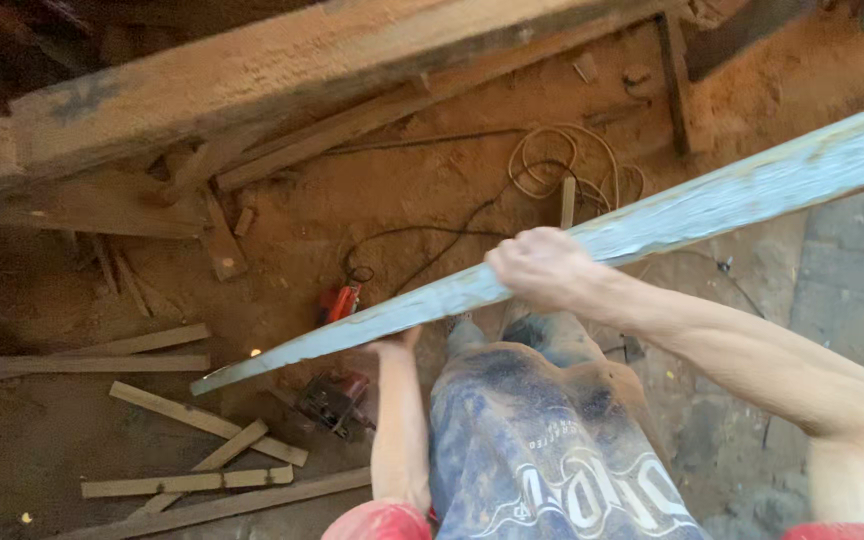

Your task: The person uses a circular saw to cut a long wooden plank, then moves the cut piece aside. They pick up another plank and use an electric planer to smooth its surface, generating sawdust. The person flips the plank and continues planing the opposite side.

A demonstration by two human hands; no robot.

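Head view, plank: a long, thin, pale grey-blue weathered wooden plank (652, 218) is held in the air above the sawdust-covered floor (772, 90); its long axis runs from the lower left, where it tapers to a point, up to the right edge of the picture.
Head view, right hand: the right hand (542, 268) is closed over the plank's upper edge near the middle of its visible length, fingers wrapped round it; most of the board runs up and to the right of this grip.
Head view, left hand: the left hand (395, 347) comes up from below and touches the plank's underside, nearer the pointed end; whether its fingers close round the board cannot be told, since the plank hides them.
Head view, surface: the plank's face is streaked and chalky, with worn paint and rough edges.
Head view, surroundings: a red-and-black power tool (334, 400) lies on the floor below the plank's tip; a coiled cable (564, 160) lies beyond; loose wooden offcuts (192, 450) are scattered at the left; a heavy timber beam (282, 70) crosses the top.
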